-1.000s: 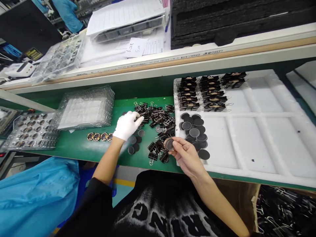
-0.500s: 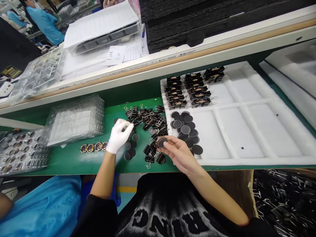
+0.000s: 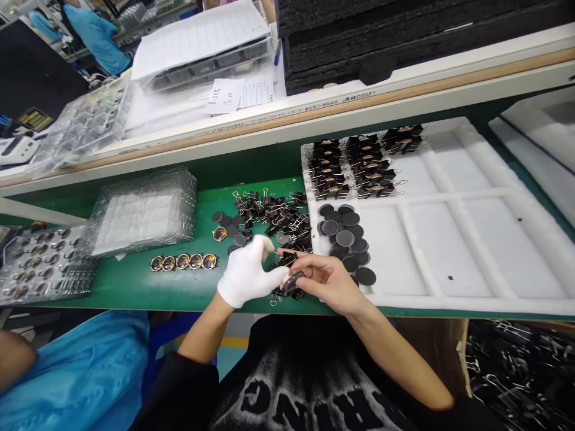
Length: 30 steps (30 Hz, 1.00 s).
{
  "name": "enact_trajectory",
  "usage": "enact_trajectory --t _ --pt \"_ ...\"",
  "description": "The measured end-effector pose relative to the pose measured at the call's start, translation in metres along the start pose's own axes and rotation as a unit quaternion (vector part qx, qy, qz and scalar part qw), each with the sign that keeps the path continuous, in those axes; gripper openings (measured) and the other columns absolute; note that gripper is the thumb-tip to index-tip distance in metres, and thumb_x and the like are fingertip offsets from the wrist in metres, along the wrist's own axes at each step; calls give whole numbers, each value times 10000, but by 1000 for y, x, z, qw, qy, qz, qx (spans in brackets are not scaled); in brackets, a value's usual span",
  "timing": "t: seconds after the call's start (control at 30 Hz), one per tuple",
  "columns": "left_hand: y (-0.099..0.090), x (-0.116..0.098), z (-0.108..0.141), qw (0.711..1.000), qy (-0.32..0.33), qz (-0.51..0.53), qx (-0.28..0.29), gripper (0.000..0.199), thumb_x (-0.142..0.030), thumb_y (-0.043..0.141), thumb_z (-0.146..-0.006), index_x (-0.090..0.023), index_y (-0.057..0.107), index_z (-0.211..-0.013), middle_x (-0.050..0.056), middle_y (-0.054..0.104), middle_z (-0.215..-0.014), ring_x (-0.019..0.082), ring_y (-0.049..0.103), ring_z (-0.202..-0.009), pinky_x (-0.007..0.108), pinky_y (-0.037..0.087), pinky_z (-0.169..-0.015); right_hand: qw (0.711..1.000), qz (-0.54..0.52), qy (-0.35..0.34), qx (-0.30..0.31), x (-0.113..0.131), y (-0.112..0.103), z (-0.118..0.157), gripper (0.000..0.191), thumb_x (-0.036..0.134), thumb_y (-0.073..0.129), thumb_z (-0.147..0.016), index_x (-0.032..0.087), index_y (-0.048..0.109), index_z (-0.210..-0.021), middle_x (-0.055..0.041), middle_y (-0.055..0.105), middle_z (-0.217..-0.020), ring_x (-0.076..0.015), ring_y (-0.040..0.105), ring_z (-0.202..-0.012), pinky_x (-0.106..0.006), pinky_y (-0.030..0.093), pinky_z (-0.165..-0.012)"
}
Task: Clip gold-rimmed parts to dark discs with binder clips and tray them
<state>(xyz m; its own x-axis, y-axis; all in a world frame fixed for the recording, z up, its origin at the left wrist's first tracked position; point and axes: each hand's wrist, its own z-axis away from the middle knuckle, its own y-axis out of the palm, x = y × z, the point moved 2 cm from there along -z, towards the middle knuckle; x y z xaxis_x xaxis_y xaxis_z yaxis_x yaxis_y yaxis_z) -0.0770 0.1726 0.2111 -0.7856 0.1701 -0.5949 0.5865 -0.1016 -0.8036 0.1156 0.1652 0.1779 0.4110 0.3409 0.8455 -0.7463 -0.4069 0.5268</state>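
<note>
My left hand [image 3: 247, 274], in a white glove, is curled with its thumb against a round gold-rimmed part [image 3: 291, 282] faced with a black disc. My bare right hand [image 3: 330, 281] pinches this part between thumb and fingers. A black binder clip [image 3: 288, 258] shows between the hands; whether fingers grip it I cannot tell. Behind them lies a pile of binder clips [image 3: 281, 212]. Loose black discs [image 3: 231, 230] and a single gold-rimmed round part [image 3: 219, 233] lie beyond the gloved hand. A row of similar parts [image 3: 182, 261] sits to its left.
A white foam tray [image 3: 449, 245] at right holds clipped round parts [image 3: 366, 164] and black discs [image 3: 345, 238]. Clear plastic trays [image 3: 144, 209] are stacked at left. A shelf edge [image 3: 251, 123] runs above. A box of binder clips [image 3: 516, 371] stands lower right. A blue-clothed person [image 3: 90, 371] is lower left.
My left hand has moved right and nearer from the loose discs to meet my right hand at the round part, uncovering a gold-rimmed part. The view has shifted slightly.
</note>
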Motion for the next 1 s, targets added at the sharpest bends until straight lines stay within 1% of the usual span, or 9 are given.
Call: enact_trajectory --t 0.1,0.2,0.27,0.33,0.43,0.5,0.57,0.7,1.0 --pt "4 -2 2 993 51 69 81 194 -354 615 -780 -235 462 -767 -66 414 -562 119 350 -510 278 290 -528 999 -28 -6 32 0 2 4 172 337 843 -807 251 778 -942 -70 781 -1066 -196 765 -790 -393 628 -846" --pt "8 -4 5 990 84 106 48 227 -333 617 -744 -238 414 -712 -81 336 -509 104 284 -473 270 255 -500 998 -55 -23 36 -4 3 6 150 295 829 -827 264 775 -963 -27 769 -878 -194 770 -764 -364 632 -791" --pt "11 -4 6 991 97 93 9 269 -360 636 -754 -236 409 -685 -78 347 -496 97 291 -456 263 251 -490 998 -51 -37 22 -6 1 7 145 272 819 -839 267 778 -978 -27 756 -868 -203 774 -835 -341 628 -782" --pt "14 -4 6 991 118 65 -27 347 -419 655 -768 -231 392 -642 -71 364 -483 91 304 -445 259 244 -484 998 -43 -37 17 -7 -2 8 152 271 816 -842 265 777 -989 -49 763 -966 -210 769 -893 -337 630 -782" --pt "11 -4 4 993 111 12 -46 378 -407 641 -779 -221 367 -597 -69 356 -470 84 302 -451 253 239 -493 1000 -14 -25 -2 -3 -9 12 166 297 801 -855 258 772 -1013 -96 705 -1288 -209 758 -932 -329 640 -741" --pt "5 -3 3 997 71 0 -11 356 -338 592 -801 -211 343 -581 -69 329 -475 79 287 -466 246 232 -496 998 37 -32 -45 4 -17 14 153 305 781 -874 255 774 -1019 -95 690 -1321 -200 742 -973 -308 634 -759" --pt "0 -4 2 998 31 19 53 348 -296 549 -824 -201 326 -574 -69 307 -485 75 275 -478 239 224 -491 992 86 -36 -82 11 -24 15 144 305 763 -893 258 773 -1029 -72 755 -1149 -182 734 -956 -299 623 -815" --pt "-7 -8 -1 986 -9 66 151 382 -319 519 -883 -189 347 -568 -65 338 -507 71 301 -505 229 249 -500 988 129 -6 -79 17 -30 13 181 319 752 -901 262 769 -1072 -33 791 -964 -160 739 -840 -304 623 -815" --pt "0 -10 1 977 -42 114 176 442 -390 475 -960 -186 429 -570 -60 401 -516 75 376 -504 235 291 -502 984 148 7 -98 8 -32 12 217 327 784 -859 251 782 -1062 -34 804 -967 -163 762 -817 -294 649 -773"
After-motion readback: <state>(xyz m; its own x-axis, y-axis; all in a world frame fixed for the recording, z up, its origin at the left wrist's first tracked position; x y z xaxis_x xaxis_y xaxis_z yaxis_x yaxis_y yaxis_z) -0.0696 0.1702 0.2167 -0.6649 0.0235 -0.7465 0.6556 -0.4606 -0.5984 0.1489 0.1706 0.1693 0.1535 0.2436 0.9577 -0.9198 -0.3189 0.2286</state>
